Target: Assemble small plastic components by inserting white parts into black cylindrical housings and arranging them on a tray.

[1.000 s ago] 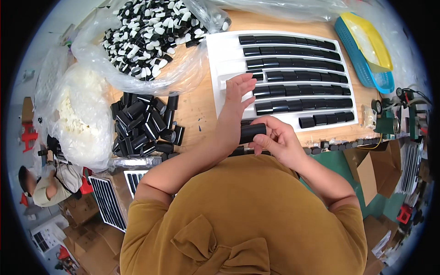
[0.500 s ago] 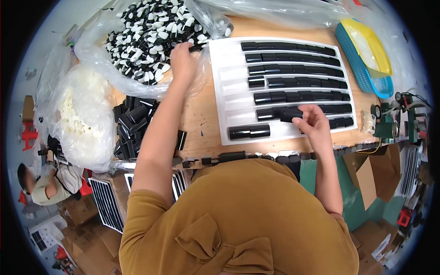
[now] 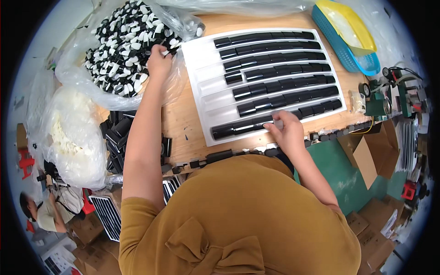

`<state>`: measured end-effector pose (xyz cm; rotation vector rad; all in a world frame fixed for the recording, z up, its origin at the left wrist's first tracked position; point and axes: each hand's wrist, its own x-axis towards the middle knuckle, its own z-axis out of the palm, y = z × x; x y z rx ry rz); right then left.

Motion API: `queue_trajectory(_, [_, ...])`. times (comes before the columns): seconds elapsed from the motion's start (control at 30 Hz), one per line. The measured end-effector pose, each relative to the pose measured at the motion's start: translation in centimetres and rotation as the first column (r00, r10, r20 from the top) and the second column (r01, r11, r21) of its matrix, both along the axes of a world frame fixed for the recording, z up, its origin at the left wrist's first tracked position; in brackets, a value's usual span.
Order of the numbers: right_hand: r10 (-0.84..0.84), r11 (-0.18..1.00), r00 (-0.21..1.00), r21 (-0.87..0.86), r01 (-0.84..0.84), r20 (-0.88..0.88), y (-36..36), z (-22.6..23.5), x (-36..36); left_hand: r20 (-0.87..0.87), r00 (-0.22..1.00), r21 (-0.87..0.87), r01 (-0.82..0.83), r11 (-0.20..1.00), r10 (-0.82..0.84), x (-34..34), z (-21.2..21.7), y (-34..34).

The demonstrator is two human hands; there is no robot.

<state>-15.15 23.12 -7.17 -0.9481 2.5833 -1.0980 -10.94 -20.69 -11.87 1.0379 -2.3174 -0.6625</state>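
where ribbed white tray [image 3: 201, 62] lies, glossy black blocks [image 3: 275, 85]

One white slotted tray [image 3: 198, 59] with six rows of black parts, two clear bags, black-and-white pieces [image 3: 120, 50] far left and white pieces [image 3: 68, 137] left, one blue basket [image 3: 341, 48] far right, two hands.
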Motion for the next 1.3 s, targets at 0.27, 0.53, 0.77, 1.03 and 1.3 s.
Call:
queue_trajectory(0.27, [-0.319, 0.933, 0.924, 0.103, 0.346, -0.212, 4.9, 1.6, -5.6, -0.564, 0.783, 0.513, 0.082, 0.854, 0.264, 2.0, 2.1, 1.4])
queue_trajectory(0.53, [-0.174, 0.94, 0.952, 0.246, 0.237, -0.252, 4.4, 1.0, -3.8, -0.568, 0.819, 0.636, 0.495, 0.593, -0.074, 2.4, 7.9, 16.6])
queue_trajectory(0.77, [-0.074, 0.98, 0.958, 0.16, 0.122, -0.277, 4.9, 0.5, -3.8, -0.551, 0.776, 0.777, 0.611, 0.151, -0.307, 2.0, 5.6, 23.7])
queue_trajectory(1.03, [0.028, 0.999, 0.984, 0.05, -0.019, -0.174, 4.5, 0.7, -3.9, -0.543, 0.782, 0.807, 0.587, 0.069, -0.307, 1.7, 4.4, 25.4])
queue_trajectory(1.3, [0.086, 0.993, 0.953, 0.102, -0.058, -0.29, 3.6, 0.6, -3.7, -0.49, 0.834, 0.828, 0.536, 0.164, -0.254, 2.2, 4.5, 25.4])
